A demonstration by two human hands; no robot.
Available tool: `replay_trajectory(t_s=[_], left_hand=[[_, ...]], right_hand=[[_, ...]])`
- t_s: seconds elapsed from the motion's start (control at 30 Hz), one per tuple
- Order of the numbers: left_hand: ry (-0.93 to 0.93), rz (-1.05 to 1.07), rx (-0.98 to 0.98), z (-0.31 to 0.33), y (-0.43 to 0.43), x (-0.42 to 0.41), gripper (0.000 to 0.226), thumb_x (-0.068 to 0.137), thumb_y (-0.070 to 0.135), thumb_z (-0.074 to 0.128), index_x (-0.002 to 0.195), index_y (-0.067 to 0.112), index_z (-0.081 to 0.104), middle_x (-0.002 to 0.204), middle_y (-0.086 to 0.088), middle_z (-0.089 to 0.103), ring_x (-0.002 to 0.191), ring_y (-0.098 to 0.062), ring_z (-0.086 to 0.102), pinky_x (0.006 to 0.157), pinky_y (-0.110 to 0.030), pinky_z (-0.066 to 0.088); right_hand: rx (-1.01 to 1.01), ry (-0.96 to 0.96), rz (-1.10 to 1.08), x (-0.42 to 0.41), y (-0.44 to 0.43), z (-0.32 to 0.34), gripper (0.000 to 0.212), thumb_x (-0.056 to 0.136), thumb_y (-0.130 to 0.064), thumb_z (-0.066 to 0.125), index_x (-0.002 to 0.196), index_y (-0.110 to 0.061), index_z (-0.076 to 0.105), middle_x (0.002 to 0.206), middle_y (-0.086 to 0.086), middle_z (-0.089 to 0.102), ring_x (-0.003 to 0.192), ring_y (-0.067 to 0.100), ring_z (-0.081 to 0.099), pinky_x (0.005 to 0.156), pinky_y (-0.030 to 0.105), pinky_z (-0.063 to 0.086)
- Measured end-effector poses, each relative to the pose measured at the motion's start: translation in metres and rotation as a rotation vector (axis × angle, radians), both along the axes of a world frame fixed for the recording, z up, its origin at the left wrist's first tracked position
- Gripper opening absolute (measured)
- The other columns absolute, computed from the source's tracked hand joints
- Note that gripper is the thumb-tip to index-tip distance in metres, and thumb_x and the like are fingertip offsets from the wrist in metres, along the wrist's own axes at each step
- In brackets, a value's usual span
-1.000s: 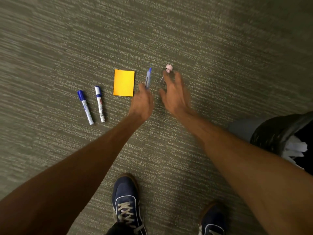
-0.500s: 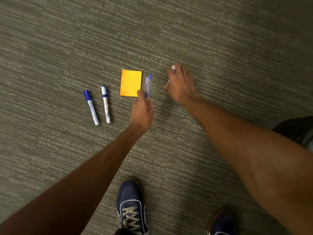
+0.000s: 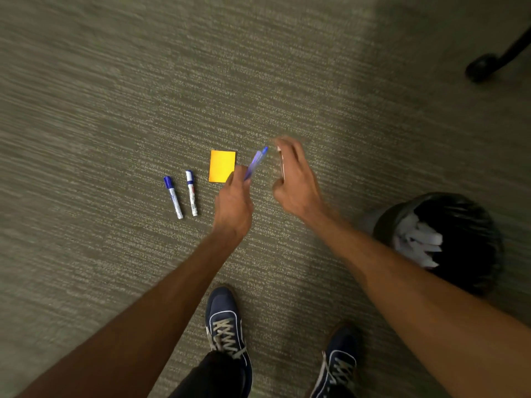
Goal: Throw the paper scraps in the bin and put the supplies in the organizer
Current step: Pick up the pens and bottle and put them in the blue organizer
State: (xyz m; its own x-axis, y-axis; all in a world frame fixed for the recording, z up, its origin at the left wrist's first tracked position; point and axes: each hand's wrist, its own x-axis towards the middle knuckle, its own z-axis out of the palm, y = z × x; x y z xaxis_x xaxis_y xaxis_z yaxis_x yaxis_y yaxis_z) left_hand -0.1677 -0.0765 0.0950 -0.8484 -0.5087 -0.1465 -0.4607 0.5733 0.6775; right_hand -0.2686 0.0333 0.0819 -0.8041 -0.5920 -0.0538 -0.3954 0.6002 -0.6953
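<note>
My left hand [image 3: 234, 203] grips blue pens [image 3: 255, 165], lifted off the carpet and pointing up and to the right. My right hand [image 3: 296, 179] is closed around a thin pen with a pinkish end [image 3: 281, 165], mostly hidden by the fingers and blurred. An orange sticky-note pad [image 3: 222, 166] lies flat just left of my left hand. Two blue-capped whiteboard markers [image 3: 173, 197] [image 3: 191, 193] lie side by side further left. A black bin [image 3: 448, 242] with white paper scraps [image 3: 416, 242] inside stands at the right. No organizer is in view.
Grey-green carpet covers the whole floor. My two blue shoes [image 3: 227, 323] [image 3: 339, 366] are at the bottom. A black chair caster and leg [image 3: 485, 64] sit at the top right.
Both hands have lifted off the carpet with their pens. The view has pulled back, bringing the bin and the chair caster into sight.
</note>
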Motion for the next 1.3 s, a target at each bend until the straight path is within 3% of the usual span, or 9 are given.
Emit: replay_trajectory(t_s=[0.07, 0.17, 0.27, 0.33, 0.5, 0.67, 0.87, 1.17, 1.3], left_hand=[[0.062, 0.026, 0.11, 0.038, 0.008, 0.001, 0.014, 0.105, 0.01, 0.045, 0.11, 0.002, 0.054, 0.071, 0.006, 0.054, 0.05, -0.005, 0.044, 0.045, -0.011, 0.039], [0.127, 0.035, 0.246, 0.098, 0.022, 0.001, 0.007, 0.103, 0.017, 0.051, 0.106, 0.012, 0.055, 0.081, -0.001, 0.067, 0.063, -0.014, 0.06, 0.052, -0.023, 0.046], [0.155, 0.12, 0.52, 0.16, 0.041, 0.0, 0.004, 0.099, 0.015, 0.06, 0.102, 0.015, 0.058, 0.094, -0.001, 0.075, 0.088, -0.017, 0.072, 0.075, -0.034, 0.056], [0.165, 0.178, 0.714, 0.202, 0.055, -0.002, 0.008, 0.096, 0.009, 0.062, 0.103, 0.011, 0.059, 0.099, -0.007, 0.077, 0.094, -0.021, 0.074, 0.076, -0.04, 0.058], [0.217, 0.2, 0.985, 0.309, 0.091, 0.0, 0.011, 0.095, 0.003, 0.061, 0.105, 0.009, 0.062, 0.1, -0.011, 0.077, 0.094, -0.03, 0.075, 0.074, -0.043, 0.063], [0.221, 0.176, 1.038, 0.408, 0.129, 0.008, 0.012, 0.096, 0.006, 0.062, 0.106, 0.01, 0.063, 0.105, -0.016, 0.076, 0.098, -0.034, 0.074, 0.079, -0.048, 0.062], [0.203, 0.123, 1.074, 0.506, 0.179, 0.025, 0.013, 0.095, 0.008, 0.064, 0.107, 0.011, 0.063, 0.106, -0.017, 0.075, 0.099, -0.035, 0.073, 0.075, -0.043, 0.062], [0.132, -0.013, 1.064, 0.608, 0.253, 0.043, 0.015, 0.095, 0.004, 0.061, 0.109, 0.007, 0.064, 0.102, -0.017, 0.076, 0.096, -0.034, 0.074, 0.08, -0.045, 0.062], [0.073, -0.139, 1.049, 0.638, 0.277, 0.045, 0.016, 0.094, 0.006, 0.062, 0.11, 0.009, 0.065, 0.102, -0.016, 0.076, 0.097, -0.033, 0.074, 0.081, -0.045, 0.062]], right_hand=[[-0.082, -0.064, -0.099, 0.009, 0.014, 0.04, 0.083, 0.067, 0.021, 0.061, 0.143, -0.009, 0.043, 0.147, 0.009, 0.039, 0.115, 0.011, 0.052, 0.081, 0.012, 0.054], [-0.153, -0.127, -0.214, 0.019, 0.036, 0.101, 0.082, 0.069, 0.017, 0.065, 0.141, -0.018, 0.044, 0.136, 0.006, 0.043, 0.109, 0.007, 0.051, 0.075, 0.0, 0.046], [-0.227, -0.162, -0.299, 0.027, 0.056, 0.167, 0.077, 0.071, 0.01, 0.065, 0.138, -0.024, 0.047, 0.126, -0.002, 0.043, 0.106, 0.013, 0.058, 0.079, 0.019, 0.056], [-0.293, -0.177, -0.347, 0.03, 0.069, 0.211, 0.072, 0.072, 0.009, 0.062, 0.135, -0.024, 0.051, 0.124, -0.004, 0.045, 0.107, 0.018, 0.062, 0.086, 0.036, 0.058], [-0.4, -0.17, -0.444, 0.042, 0.111, 0.318, 0.066, 0.08, 0.005, 0.062, 0.139, -0.024, 0.052, 0.127, -0.002, 0.052, 0.11, 0.02, 0.064, 0.093, 0.044, 0.055], [-0.577, -0.328, -0.526, 0.063, 0.166, 0.423, 0.065, 0.088, 0.007, 0.063, 0.146, -0.016, 0.045, 0.13, -0.004, 0.061, 0.115, 0.02, 0.067, 0.102, 0.049, 0.052], [-1.001, -0.697, -0.638, 0.091, 0.241, 0.538, 0.052, 0.09, 0.019, 0.057, 0.139, 0.003, 0.047, 0.132, 0.026, 0.06, 0.113, 0.042, 0.066, 0.097, 0.044, 0.057], [-1.021, -0.622, -0.831, 0.143, 0.345, 0.643, 0.059, 0.076, -0.011, 0.082, 0.132, -0.015, 0.061, 0.122, 0.016, 0.069, 0.117, 0.044, 0.063, 0.109, 0.061, 0.043], [-0.987, -0.557, -0.939, 0.164, 0.377, 0.669, 0.054, 0.08, -0.008, 0.082, 0.128, -0.025, 0.064, 0.12, 0.007, 0.072, 0.115, 0.035, 0.067, 0.105, 0.052, 0.051]])
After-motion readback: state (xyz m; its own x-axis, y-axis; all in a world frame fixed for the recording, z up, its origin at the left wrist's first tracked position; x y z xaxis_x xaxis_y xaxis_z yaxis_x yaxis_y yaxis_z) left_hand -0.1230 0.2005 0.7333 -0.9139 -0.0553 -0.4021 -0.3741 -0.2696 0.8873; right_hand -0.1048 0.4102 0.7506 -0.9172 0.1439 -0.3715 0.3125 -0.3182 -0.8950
